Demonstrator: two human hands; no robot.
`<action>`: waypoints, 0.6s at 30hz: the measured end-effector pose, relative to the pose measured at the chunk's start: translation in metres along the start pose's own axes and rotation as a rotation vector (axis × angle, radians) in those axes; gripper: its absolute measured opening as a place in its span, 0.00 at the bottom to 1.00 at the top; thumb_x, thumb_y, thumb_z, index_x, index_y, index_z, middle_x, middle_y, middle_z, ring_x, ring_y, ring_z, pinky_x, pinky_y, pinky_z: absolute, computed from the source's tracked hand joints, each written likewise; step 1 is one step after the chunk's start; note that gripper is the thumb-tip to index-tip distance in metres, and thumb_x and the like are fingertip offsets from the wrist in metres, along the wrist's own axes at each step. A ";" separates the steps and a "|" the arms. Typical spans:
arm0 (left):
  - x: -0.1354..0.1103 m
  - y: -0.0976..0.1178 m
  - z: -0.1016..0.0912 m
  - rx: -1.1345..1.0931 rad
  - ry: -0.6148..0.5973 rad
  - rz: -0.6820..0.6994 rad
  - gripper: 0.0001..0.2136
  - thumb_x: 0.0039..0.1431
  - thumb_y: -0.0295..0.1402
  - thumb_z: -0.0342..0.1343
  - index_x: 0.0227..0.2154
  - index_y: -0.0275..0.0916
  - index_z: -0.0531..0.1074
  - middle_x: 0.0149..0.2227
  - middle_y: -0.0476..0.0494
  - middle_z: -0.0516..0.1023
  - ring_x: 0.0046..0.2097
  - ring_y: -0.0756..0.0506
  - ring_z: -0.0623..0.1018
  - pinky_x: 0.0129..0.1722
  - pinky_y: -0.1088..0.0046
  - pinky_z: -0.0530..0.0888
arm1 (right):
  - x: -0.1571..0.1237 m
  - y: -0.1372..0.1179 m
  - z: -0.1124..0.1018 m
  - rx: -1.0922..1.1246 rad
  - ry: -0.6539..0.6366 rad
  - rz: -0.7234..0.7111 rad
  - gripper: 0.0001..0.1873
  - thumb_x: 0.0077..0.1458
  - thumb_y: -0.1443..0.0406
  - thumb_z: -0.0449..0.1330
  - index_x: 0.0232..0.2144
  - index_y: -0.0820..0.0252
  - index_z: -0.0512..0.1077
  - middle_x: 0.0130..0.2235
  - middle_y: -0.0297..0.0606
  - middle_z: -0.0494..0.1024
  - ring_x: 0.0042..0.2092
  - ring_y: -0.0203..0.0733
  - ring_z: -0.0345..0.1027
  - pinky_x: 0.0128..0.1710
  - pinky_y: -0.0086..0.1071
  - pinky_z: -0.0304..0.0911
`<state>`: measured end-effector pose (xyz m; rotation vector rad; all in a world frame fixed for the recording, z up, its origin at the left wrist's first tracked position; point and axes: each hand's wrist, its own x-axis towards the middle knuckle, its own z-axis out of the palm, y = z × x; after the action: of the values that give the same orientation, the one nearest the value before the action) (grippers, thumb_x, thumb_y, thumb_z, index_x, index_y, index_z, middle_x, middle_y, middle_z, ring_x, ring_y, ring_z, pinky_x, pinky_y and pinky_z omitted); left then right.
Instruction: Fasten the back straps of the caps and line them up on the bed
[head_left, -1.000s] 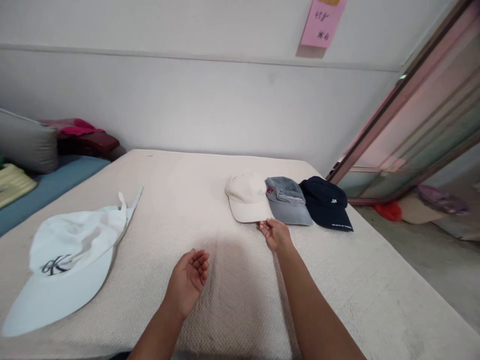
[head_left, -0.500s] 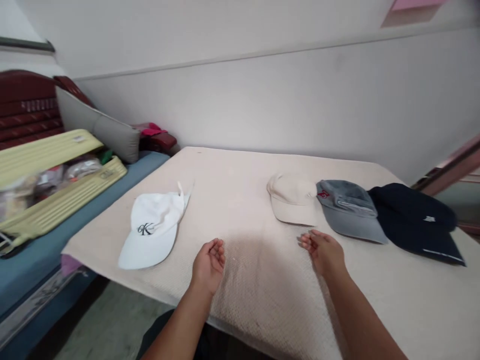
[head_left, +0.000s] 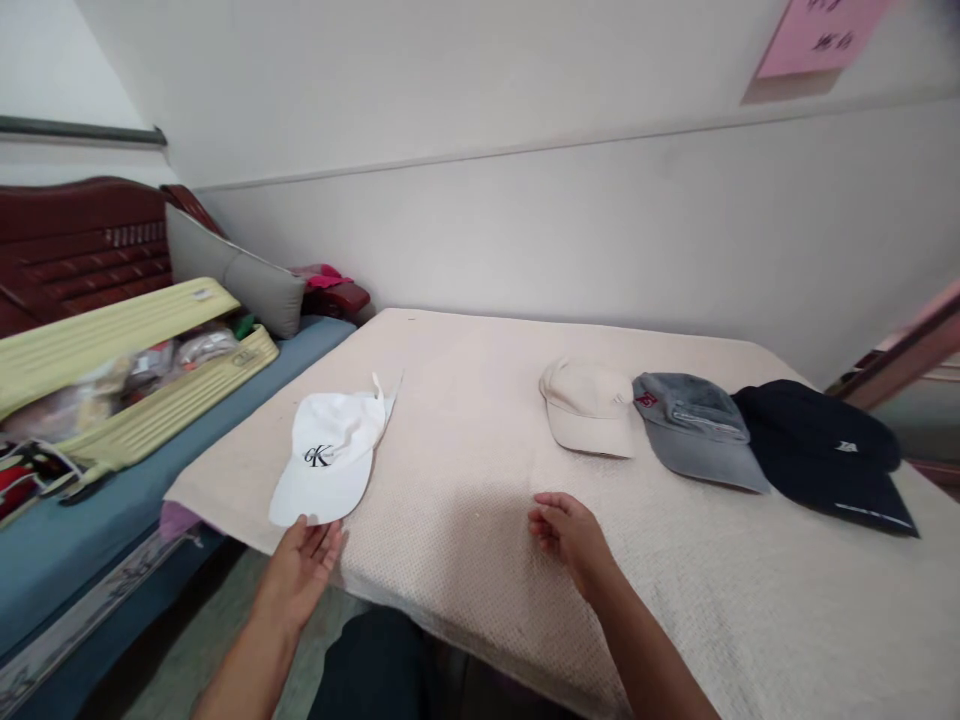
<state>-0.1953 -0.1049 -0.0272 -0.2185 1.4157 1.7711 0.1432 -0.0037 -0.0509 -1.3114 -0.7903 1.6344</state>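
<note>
A white baseball cap (head_left: 330, 450) with a black "CK" logo lies at the left of the covered surface, its brim toward me. My left hand (head_left: 304, 565) is at the front edge of that brim, fingers stretched out and fingertips touching the edge; the cap lies flat. Over the middle of the surface is my right hand (head_left: 566, 535), its fingers loosely curled and nothing visible in them. Beyond it sits a beige cap (head_left: 589, 405). To the right of that lie a grey denim cap (head_left: 697, 430) and a dark navy cap (head_left: 825, 450), side by side.
A cream textured cover (head_left: 465, 400) lies over the surface, against a white wall (head_left: 480, 240). At left are a blue mattress (head_left: 150, 480), a yellow open case (head_left: 135, 320) holding bagged items, and a grey pillow (head_left: 240, 270). A pink note (head_left: 821, 40) hangs on the wall.
My left hand has moved left and toward me, reaching the white cap's brim. My right hand has moved left, away from the beige cap. The view has shifted slightly.
</note>
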 end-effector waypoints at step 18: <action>-0.007 0.025 0.012 0.049 0.057 0.393 0.09 0.52 0.16 0.55 0.28 0.36 0.71 0.26 0.51 0.75 0.26 0.53 0.75 0.24 0.84 0.75 | 0.002 0.005 0.012 -0.177 -0.070 -0.041 0.06 0.45 0.69 0.57 0.29 0.60 0.66 0.21 0.31 0.72 0.21 0.35 0.67 0.16 0.24 0.53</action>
<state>-0.2039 -0.0981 -0.0002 0.0403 1.6246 2.0532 0.1307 -0.0032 -0.0530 -1.3562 -1.0167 1.6143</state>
